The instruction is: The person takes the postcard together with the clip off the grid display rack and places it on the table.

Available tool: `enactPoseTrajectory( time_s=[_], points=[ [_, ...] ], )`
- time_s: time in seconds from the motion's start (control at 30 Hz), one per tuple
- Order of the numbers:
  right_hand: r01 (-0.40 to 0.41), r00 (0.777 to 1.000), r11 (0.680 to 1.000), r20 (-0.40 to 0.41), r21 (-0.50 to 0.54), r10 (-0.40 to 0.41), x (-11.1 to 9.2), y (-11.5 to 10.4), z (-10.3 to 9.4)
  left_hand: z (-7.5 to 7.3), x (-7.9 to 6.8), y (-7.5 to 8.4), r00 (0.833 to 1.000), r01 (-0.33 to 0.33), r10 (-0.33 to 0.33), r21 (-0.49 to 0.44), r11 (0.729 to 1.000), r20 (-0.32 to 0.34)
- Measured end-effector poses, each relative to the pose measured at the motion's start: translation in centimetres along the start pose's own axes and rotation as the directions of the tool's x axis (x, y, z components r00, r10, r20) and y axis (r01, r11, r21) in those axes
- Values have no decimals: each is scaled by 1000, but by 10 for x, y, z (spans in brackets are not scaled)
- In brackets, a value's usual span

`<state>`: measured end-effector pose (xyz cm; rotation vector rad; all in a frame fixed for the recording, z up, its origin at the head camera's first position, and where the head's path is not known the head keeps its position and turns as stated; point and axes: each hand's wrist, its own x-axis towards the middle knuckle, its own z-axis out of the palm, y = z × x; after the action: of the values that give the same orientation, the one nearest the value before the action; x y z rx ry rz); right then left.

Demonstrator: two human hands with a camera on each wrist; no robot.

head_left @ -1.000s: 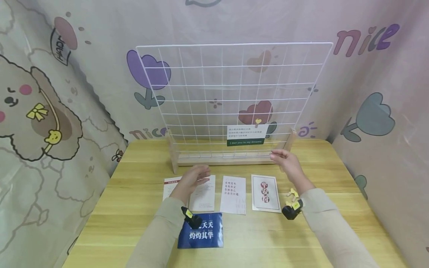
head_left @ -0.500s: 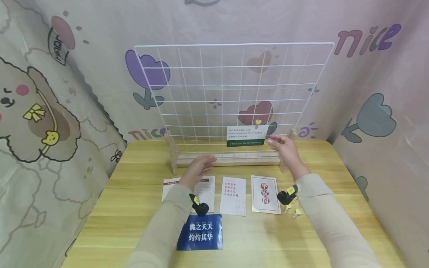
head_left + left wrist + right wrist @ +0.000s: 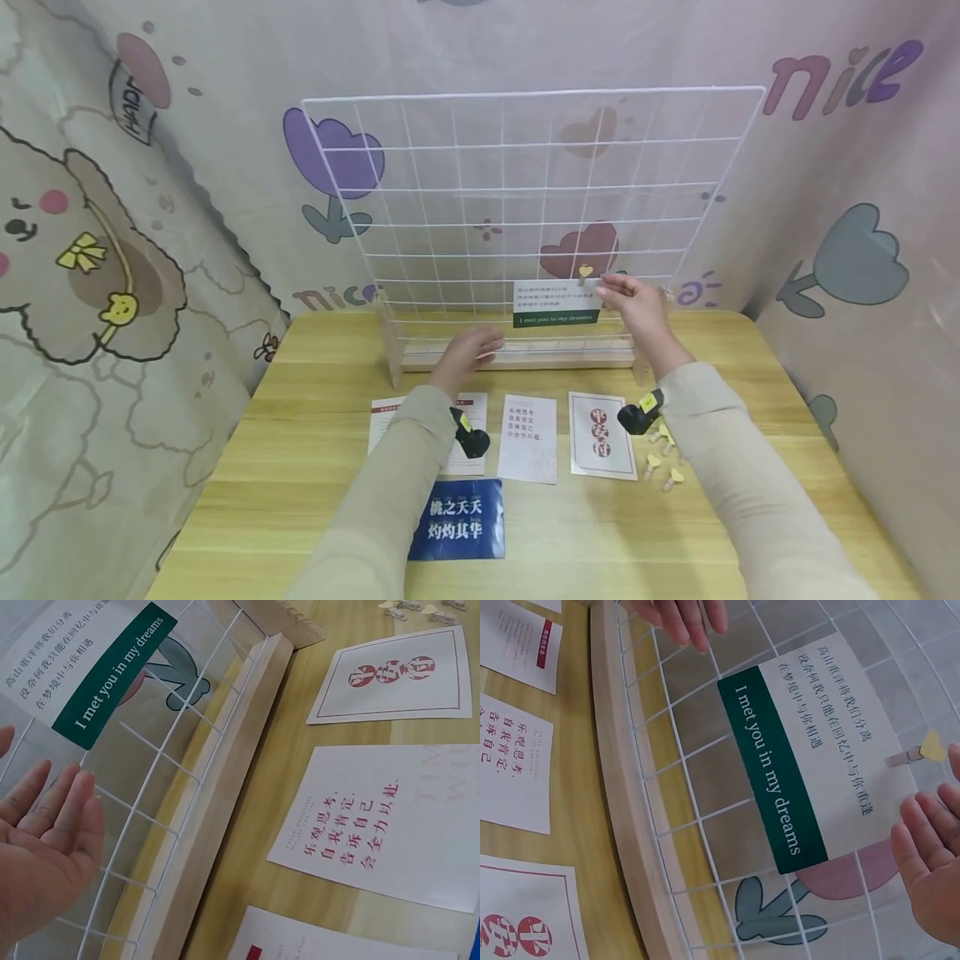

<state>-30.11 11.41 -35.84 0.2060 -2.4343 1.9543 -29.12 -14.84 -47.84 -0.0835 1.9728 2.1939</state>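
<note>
A white and green card (image 3: 555,302) reading "I met you in my dreams" hangs on the white wire grid (image 3: 532,94). A small clip with a yellow heart (image 3: 585,272) pinches its top edge, right of the middle. My right hand (image 3: 641,312) is at the card's right edge, fingers loosely bent; in the right wrist view the fingers (image 3: 922,832) are close to the clip. Whether they touch the card is unclear. My left hand (image 3: 468,356), palm up with relaxed fingers, hovers below the card's lower left corner, holding nothing.
The grid stands in a wooden base (image 3: 517,360). On the table before it lie a pink-lettered card (image 3: 527,442), a red-stamped card (image 3: 602,437), red-headed white cards (image 3: 386,417) and a blue card (image 3: 465,521). Several heart clips (image 3: 672,478) lie at the right.
My right hand has risen to the card's right edge. The left hand has moved right and up towards the card. The view has shifted slightly.
</note>
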Motion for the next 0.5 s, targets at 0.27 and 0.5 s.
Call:
enactPoseTrajectory(
  time_s=[0.27,0.5],
  points=[
    [-6,1000,997,-18,-73,5,9,-12,2,29,-37,64,999,46,-47,38,998,2],
    [-18,1000,998,12,-64,18,15,-18,8,36,-26,60,999,25,-24,44,999,-39]
  ],
)
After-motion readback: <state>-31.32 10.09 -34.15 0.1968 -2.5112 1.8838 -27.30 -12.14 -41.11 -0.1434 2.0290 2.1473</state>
